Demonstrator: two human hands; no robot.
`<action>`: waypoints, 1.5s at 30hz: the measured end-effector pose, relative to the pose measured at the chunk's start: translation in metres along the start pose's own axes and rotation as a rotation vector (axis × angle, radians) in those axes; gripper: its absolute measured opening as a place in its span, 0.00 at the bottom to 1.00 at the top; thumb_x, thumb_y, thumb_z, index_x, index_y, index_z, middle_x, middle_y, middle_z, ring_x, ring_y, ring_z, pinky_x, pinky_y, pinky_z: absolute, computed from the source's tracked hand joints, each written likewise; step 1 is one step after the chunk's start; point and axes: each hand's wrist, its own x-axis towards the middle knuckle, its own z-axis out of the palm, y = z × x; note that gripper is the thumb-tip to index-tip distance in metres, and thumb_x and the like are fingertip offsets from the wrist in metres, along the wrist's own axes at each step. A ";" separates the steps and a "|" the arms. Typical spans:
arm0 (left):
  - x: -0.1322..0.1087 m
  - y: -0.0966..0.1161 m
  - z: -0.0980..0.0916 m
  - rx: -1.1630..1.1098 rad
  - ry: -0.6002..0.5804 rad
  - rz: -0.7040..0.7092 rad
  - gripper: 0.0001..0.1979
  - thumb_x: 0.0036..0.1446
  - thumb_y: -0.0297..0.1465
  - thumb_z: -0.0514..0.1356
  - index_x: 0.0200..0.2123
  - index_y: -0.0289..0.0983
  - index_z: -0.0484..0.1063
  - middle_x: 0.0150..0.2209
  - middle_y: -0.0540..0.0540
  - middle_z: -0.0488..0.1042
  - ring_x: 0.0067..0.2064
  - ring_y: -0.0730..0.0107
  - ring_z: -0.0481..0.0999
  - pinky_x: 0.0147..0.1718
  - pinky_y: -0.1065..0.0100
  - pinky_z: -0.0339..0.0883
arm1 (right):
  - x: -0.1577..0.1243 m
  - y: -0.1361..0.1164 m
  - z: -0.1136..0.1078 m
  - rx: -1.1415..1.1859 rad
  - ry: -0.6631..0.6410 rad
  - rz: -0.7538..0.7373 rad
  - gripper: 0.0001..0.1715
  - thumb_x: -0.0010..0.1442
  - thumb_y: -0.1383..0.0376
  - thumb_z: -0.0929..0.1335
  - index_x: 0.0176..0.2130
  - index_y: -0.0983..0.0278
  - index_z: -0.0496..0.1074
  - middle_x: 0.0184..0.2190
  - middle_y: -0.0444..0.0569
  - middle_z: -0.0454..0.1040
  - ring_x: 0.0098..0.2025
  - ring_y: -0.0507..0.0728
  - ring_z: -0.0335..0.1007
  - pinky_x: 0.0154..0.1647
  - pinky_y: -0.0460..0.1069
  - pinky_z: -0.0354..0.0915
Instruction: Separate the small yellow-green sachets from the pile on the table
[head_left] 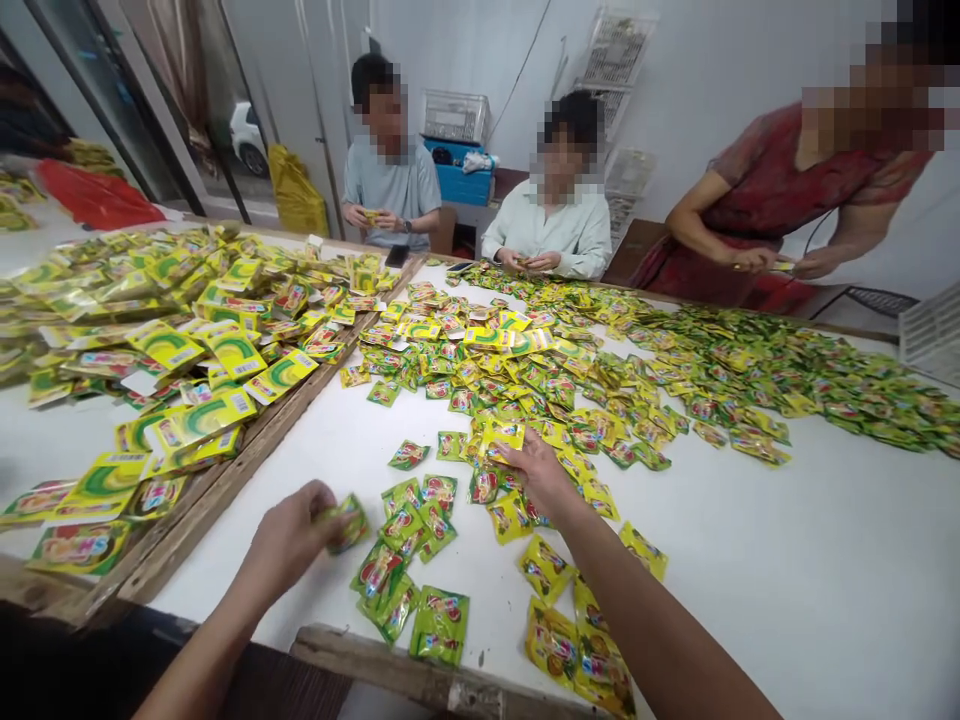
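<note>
Gathering is in hand: the left hand (289, 540) has its grip closed on 1 green sachet (346, 522), while the right hand (541, 472), grip open, lies on loose sachets (491, 490) on the table (750, 560), needing a pinch beneath its fingers.

Print on sachets (439, 625) too small to read. Left hand (289, 540) covered most of green sachet (346, 522) in its grip; right hand's (536, 470) fingertips lost among pile (525, 370). Both forearms cut by bottom edge. Three co-workers' faces blurred; items in their hands too small to tell. White basket (934, 335) cropped at right edge.
</note>
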 end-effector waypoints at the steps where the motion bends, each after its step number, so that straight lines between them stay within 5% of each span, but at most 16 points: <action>1: 0.006 0.012 0.004 -0.162 0.032 0.028 0.18 0.43 0.44 0.61 0.31 0.37 0.66 0.21 0.51 0.70 0.24 0.68 0.67 0.24 0.68 0.57 | -0.003 0.000 -0.003 0.017 0.011 0.013 0.21 0.44 0.54 0.73 0.36 0.61 0.68 0.36 0.45 0.72 0.39 0.54 0.69 0.41 0.50 0.66; 4: 0.021 0.055 0.028 -0.575 -0.002 0.077 0.24 0.37 0.43 0.66 0.35 0.34 0.69 0.22 0.51 0.69 0.24 0.71 0.67 0.23 0.70 0.61 | -0.009 -0.002 -0.015 -0.068 0.077 0.029 0.23 0.45 0.51 0.72 0.35 0.62 0.68 0.36 0.48 0.72 0.43 0.57 0.68 0.43 0.52 0.65; 7: 0.032 0.095 0.061 -0.801 -0.084 0.074 0.21 0.33 0.41 0.69 0.27 0.35 0.67 0.20 0.55 0.64 0.22 0.76 0.64 0.23 0.71 0.63 | -0.016 -0.011 -0.029 -0.257 0.119 -0.114 0.23 0.47 0.51 0.71 0.39 0.61 0.69 0.41 0.49 0.72 0.51 0.59 0.63 0.50 0.52 0.60; 9: 0.037 0.113 0.084 -0.885 -0.113 0.057 0.21 0.31 0.40 0.70 0.26 0.36 0.66 0.18 0.57 0.61 0.21 0.77 0.63 0.22 0.72 0.64 | -0.021 -0.016 -0.039 -0.367 0.128 -0.202 0.22 0.48 0.52 0.70 0.41 0.60 0.69 0.38 0.48 0.71 0.48 0.58 0.64 0.48 0.51 0.60; 14: 0.044 0.128 0.126 -0.878 -0.172 0.042 0.20 0.31 0.40 0.70 0.22 0.36 0.65 0.19 0.55 0.65 0.21 0.75 0.69 0.21 0.73 0.64 | -0.028 -0.011 -0.063 -0.413 0.192 -0.057 0.22 0.43 0.51 0.72 0.33 0.62 0.69 0.18 0.39 0.59 0.23 0.51 0.56 0.28 0.48 0.57; 19: 0.047 0.130 0.146 -0.807 -0.172 -0.003 0.23 0.29 0.42 0.71 0.20 0.36 0.61 0.14 0.57 0.62 0.16 0.74 0.66 0.18 0.72 0.62 | -0.031 0.001 -0.066 -0.076 0.250 -0.065 0.30 0.34 0.57 0.76 0.37 0.63 0.67 0.32 0.45 0.69 0.35 0.53 0.64 0.37 0.48 0.63; 24: 0.037 0.142 0.159 -0.846 -0.200 0.028 0.24 0.31 0.44 0.70 0.23 0.37 0.61 0.17 0.57 0.63 0.20 0.78 0.64 0.23 0.73 0.65 | -0.038 0.002 -0.053 0.066 0.164 -0.111 0.20 0.42 0.54 0.73 0.31 0.64 0.67 0.27 0.45 0.70 0.33 0.54 0.66 0.37 0.49 0.64; 30: 0.015 0.161 0.165 -0.958 -0.253 0.098 0.24 0.36 0.44 0.69 0.25 0.38 0.58 0.20 0.58 0.60 0.23 0.79 0.63 0.26 0.74 0.65 | -0.037 0.008 -0.051 -0.154 0.345 -0.145 0.18 0.46 0.51 0.70 0.29 0.63 0.67 0.24 0.44 0.69 0.30 0.55 0.65 0.32 0.49 0.64; 34: 0.017 0.170 0.167 -0.967 -0.211 0.122 0.26 0.33 0.40 0.71 0.25 0.38 0.56 0.17 0.61 0.48 0.19 0.82 0.52 0.21 0.76 0.57 | -0.038 0.006 -0.054 -0.180 0.369 -0.185 0.18 0.47 0.51 0.70 0.30 0.62 0.68 0.25 0.45 0.69 0.32 0.55 0.64 0.33 0.49 0.64; 38: 0.027 0.178 0.164 -0.980 -0.292 0.187 0.23 0.35 0.38 0.71 0.27 0.38 0.59 0.18 0.60 0.51 0.20 0.81 0.53 0.22 0.75 0.52 | -0.041 0.001 -0.058 -0.022 0.291 -0.103 0.20 0.47 0.49 0.69 0.32 0.62 0.68 0.28 0.44 0.69 0.33 0.55 0.66 0.31 0.48 0.64; 43: 0.056 0.191 0.142 -0.634 -0.546 0.314 0.16 0.41 0.37 0.67 0.22 0.35 0.64 0.19 0.54 0.61 0.22 0.79 0.61 0.24 0.73 0.54 | -0.040 -0.005 -0.073 -0.162 0.357 -0.088 0.21 0.44 0.48 0.71 0.26 0.63 0.67 0.21 0.43 0.67 0.27 0.54 0.62 0.28 0.48 0.61; 45: 0.082 0.203 0.129 -0.364 -0.532 0.393 0.11 0.44 0.34 0.65 0.29 0.34 0.70 0.26 0.48 0.71 0.27 0.72 0.69 0.28 0.71 0.61 | -0.039 -0.006 -0.080 -0.221 0.448 -0.116 0.21 0.44 0.48 0.70 0.26 0.63 0.68 0.22 0.44 0.68 0.29 0.56 0.63 0.29 0.48 0.61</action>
